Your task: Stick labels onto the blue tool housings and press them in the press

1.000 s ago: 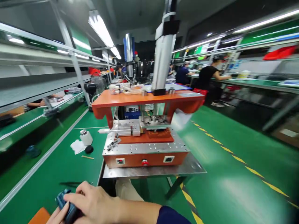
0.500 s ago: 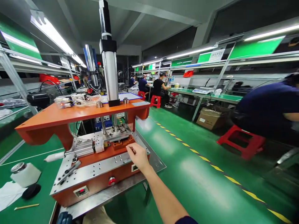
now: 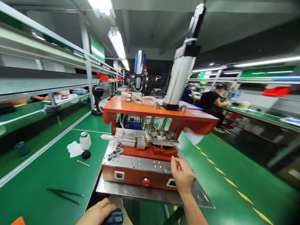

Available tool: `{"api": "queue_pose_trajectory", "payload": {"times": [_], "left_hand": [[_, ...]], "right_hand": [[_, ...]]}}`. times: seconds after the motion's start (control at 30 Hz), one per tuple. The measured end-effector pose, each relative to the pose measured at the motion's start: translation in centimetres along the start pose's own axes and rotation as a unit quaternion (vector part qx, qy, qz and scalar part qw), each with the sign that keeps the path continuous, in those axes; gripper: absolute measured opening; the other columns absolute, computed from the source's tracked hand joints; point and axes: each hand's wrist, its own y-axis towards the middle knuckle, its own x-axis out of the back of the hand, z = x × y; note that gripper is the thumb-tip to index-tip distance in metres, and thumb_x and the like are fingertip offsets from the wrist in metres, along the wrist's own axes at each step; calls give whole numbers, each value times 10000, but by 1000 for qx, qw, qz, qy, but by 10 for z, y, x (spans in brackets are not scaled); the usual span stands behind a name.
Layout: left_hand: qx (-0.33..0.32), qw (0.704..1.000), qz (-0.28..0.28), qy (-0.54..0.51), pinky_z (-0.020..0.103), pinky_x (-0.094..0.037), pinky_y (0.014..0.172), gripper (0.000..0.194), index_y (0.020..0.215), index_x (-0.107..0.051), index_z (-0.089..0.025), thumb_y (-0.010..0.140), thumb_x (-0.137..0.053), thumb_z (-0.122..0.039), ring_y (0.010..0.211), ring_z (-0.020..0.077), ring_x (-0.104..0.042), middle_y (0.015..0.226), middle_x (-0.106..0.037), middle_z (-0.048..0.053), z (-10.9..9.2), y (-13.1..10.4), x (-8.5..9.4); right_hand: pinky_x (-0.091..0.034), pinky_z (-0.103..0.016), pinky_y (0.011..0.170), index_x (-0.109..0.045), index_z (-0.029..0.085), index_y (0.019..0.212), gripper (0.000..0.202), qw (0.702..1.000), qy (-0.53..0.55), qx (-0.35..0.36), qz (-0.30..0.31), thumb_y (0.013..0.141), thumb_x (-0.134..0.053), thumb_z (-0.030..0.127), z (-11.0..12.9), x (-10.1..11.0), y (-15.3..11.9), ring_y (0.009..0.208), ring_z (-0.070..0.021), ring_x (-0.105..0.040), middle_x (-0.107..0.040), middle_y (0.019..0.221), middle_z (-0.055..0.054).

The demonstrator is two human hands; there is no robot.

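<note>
My right hand [image 3: 182, 175] is closed, thumb against curled fingers, at the front right of an orange press [image 3: 134, 175]. Anything inside that hand is too small or hidden to make out. Just behind it, an orange fixture block [image 3: 165, 150] sits under the metal press plate [image 3: 161, 137]. Low in the view, my left hand [image 3: 99, 212] has its fingers curled against a dark blue object [image 3: 114, 217], which is partly cut off by the frame. A red button [image 3: 146, 182] is on the press front.
Black tweezers [image 3: 65, 195], a yellow stick [image 3: 83, 163], a black lid [image 3: 86, 154], a white bottle [image 3: 85, 142] and white tissue [image 3: 74, 149] lie on the green bench at left. A seated person [image 3: 209, 100] works at the right; a fan [image 3: 97, 97] stands behind.
The view has swung left, so the press appears further right. My left hand has come into view beside the dark blue object. My right hand stays closed near the fixture.
</note>
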Motion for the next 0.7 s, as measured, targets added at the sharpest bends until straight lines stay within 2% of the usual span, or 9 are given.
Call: {"api": "queue_pose_trajectory", "payload": {"times": [0.07,0.13,0.3,0.43,0.53,0.7], "left_hand": [[-1,998,10,57,224,-533,810,392,1202,-661,-286,827,-734,-197,917,199,-702,1069,-679,55,-2,3,-4],[-16,994,4,111,217,-525,791,369,1171,-655,-279,831,-718,-151,904,196,-698,1059,-683,48,-4,6,-6],[-82,972,-14,219,243,-520,668,169,1103,-639,-245,934,-649,-254,838,216,-703,993,-699,53,-6,10,-15],[-79,963,4,256,268,-519,605,144,1084,-645,-232,947,-637,-274,786,232,-712,961,-707,62,-10,13,-18],[-66,970,6,232,294,-545,635,173,1099,-652,-222,931,-640,-259,804,253,-717,966,-702,81,-17,12,-8],[-20,984,58,169,355,-581,756,429,1178,-639,-201,780,-773,-292,945,307,-709,1110,-691,103,-38,3,24]], "right_hand": [[-391,-265,576,-686,173,714,407,1000,-23,-4,-15,957,-565,476,-4,-2,-2,523,-137,-528,-602,577,-20],[-385,-271,555,-703,169,729,426,998,-46,-12,-28,936,-567,515,-6,-3,-3,520,-147,-535,-613,577,-33],[-367,-289,503,-676,195,673,422,997,-72,-25,-25,868,-563,552,-2,-2,2,505,-175,-529,-618,564,-57],[-350,-308,468,-640,230,652,362,996,-77,-46,-9,820,-564,542,5,0,5,481,-200,-524,-591,534,-54],[-357,-352,463,-593,296,636,294,995,-81,-64,-10,794,-562,542,7,-1,6,492,-247,-542,-572,529,-41],[-371,-392,483,-560,341,636,240,995,-74,-66,-17,795,-563,521,12,0,4,510,-279,-551,-540,536,-19]]}}
